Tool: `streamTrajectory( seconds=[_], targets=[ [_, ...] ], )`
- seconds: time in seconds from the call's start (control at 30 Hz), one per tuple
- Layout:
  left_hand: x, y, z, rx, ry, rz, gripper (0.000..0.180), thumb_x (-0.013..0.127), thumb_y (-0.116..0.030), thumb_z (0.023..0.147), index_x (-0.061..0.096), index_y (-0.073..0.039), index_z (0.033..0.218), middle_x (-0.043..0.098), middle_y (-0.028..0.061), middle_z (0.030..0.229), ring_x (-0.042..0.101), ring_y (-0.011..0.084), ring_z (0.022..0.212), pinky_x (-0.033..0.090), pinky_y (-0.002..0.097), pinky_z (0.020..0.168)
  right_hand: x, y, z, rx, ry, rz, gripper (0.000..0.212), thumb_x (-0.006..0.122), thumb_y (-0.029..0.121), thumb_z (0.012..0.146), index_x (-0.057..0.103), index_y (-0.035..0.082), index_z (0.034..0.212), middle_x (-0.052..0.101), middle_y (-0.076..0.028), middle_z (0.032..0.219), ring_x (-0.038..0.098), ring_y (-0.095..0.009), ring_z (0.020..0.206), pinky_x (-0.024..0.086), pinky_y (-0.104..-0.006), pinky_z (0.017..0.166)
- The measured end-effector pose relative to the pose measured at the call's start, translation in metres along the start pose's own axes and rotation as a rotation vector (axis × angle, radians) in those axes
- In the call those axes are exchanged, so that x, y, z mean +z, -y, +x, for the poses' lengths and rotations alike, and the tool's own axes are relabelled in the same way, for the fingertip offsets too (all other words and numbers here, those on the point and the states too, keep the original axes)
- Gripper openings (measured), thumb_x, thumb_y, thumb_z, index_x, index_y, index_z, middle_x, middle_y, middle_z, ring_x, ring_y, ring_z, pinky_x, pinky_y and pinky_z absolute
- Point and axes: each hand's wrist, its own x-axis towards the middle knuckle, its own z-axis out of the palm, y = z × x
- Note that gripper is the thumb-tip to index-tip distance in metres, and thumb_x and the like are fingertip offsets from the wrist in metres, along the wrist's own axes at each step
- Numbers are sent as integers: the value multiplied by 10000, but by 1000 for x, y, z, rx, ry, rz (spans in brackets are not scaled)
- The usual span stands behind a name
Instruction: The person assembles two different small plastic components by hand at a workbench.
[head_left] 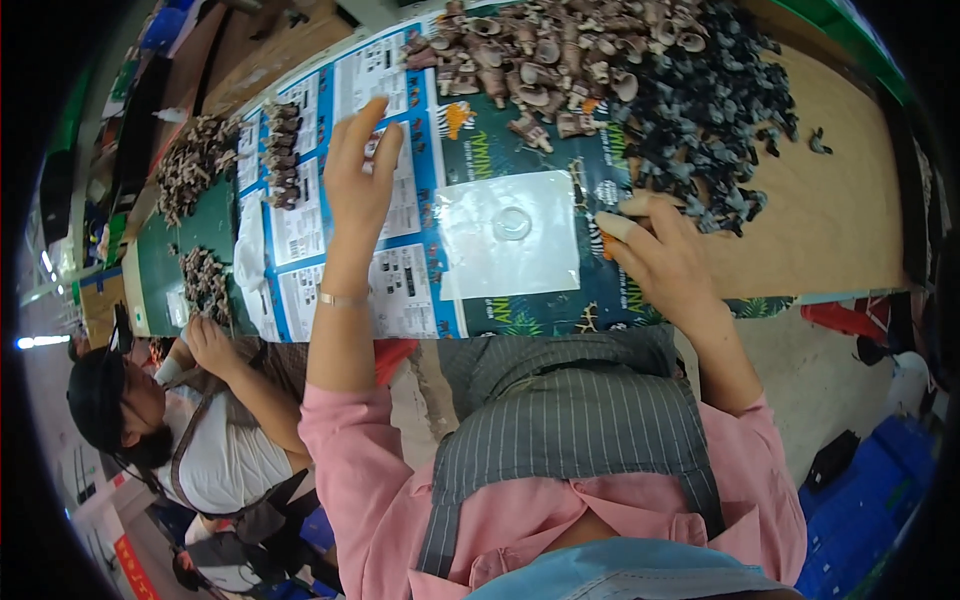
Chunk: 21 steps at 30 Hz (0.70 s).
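Note:
My left hand is raised over printed instruction sheets, its fingers apart and nothing visible in them. My right hand rests low over the right part of a green printed mat. Pale covers sit on its fingertips; the fingers are bent but apart, and I see nothing held. Between the hands lies a flat clear plastic bag with a round ring mark in its middle. Beyond my right hand is a heap of small dark grey and black moulded pieces. Brownish-pink toy parts are piled beside it at the far side.
A row of brown pieces stands on the left sheets, with more brown heaps farther left. A white crumpled plastic bag lies nearby. Another person works at the left. Brown cardboard covers the table's right side.

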Motion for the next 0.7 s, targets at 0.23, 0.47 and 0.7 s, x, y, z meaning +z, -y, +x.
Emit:
streamTrajectory(
  seconds=[0.23, 0.47, 0.7],
  targets=[
    [53, 16, 35, 157, 151, 26, 271, 664, -148, 875, 667, -93, 1141, 618, 112, 1172, 628, 275, 1005, 508, 338, 826, -10, -8, -6, -57, -9, 177, 314, 684, 82, 779, 646, 83, 1090, 539, -50, 942, 575, -230, 859, 463, -354, 714],
    [1, 0, -19, 107, 264, -51, 245, 670, -59, 862, 685, -78, 1106, 618, 102, 1163, 628, 222, 986, 523, 290, 793, -14, -9, -21, 16, -49, 168, 324, 679, 89, 787, 647, 74, 1108, 535, -57, 982, 571, -238, 838, 472, -346, 684],
    [12, -5, -33, -198, 97, 33, 323, 693, -184, 865, 655, -67, 1163, 634, 129, 1102, 604, 230, 1000, 513, 318, 785, 12, 3, -2, -64, 71, 141, 204, 678, 103, 792, 652, 83, 993, 572, -77, 1060, 567, -282, 952, 473, -381, 805]
  ],
)
